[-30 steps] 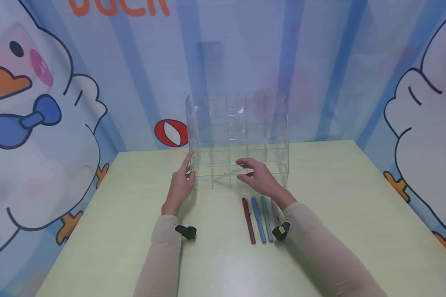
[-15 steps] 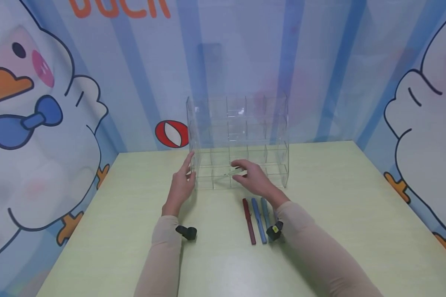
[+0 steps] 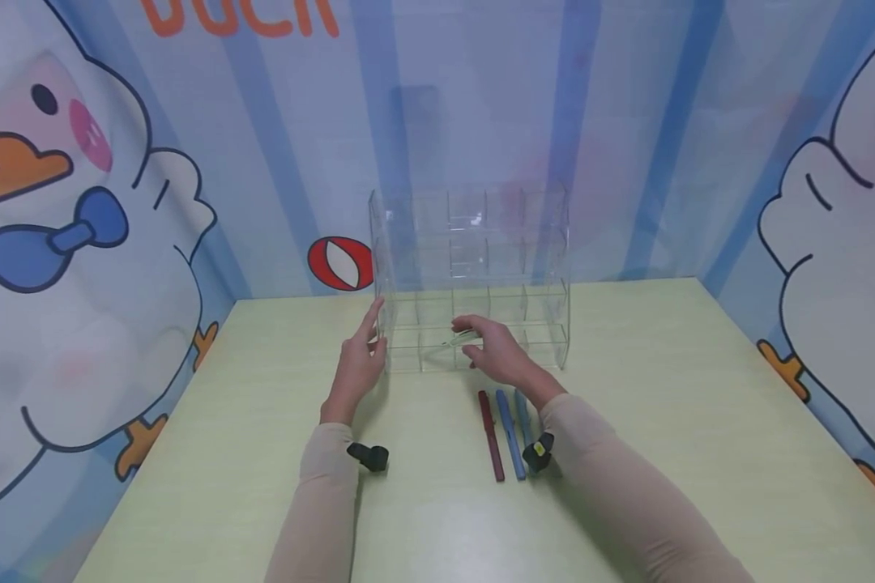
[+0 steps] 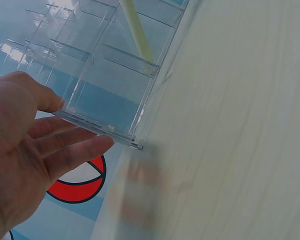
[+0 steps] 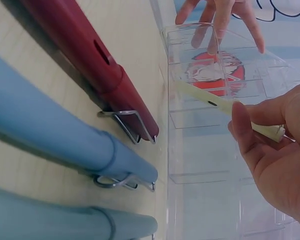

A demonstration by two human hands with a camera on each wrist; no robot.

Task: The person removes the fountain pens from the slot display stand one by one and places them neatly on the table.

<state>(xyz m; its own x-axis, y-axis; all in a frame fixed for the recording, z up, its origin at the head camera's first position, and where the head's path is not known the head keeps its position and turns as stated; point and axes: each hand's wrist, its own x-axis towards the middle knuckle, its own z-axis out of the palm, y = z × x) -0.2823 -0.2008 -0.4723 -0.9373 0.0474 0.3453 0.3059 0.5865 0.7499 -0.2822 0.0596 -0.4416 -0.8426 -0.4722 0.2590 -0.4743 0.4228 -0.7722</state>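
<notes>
A transparent acrylic rack (image 3: 474,279) with several compartments stands at the back of the table. My left hand (image 3: 360,364) holds its left side panel; in the left wrist view the thumb lies at the panel's front edge and the fingers (image 4: 85,150) on its outer face. My right hand (image 3: 499,352) pinches a pale yellow-green pen (image 5: 202,95) between thumb and fingers. The pen slants into a bottom-row compartment, left of the right hand. Below that hand lie a dark red pen (image 3: 491,437), a blue pen (image 3: 510,437) and a teal pen (image 5: 65,217).
The light wooden table (image 3: 211,453) spreads around the rack. A blue striped backdrop (image 3: 474,105) with duck prints rises right behind it. Small black devices (image 3: 370,457) sit on both wrists. The right sleeve (image 3: 627,478) passes close beside the pens.
My right hand has moved slightly left at the rack's bottom row, still pinching the pale pen. The right sleeve now covers a lilac pen seen earlier. My left hand stays at the rack's side.
</notes>
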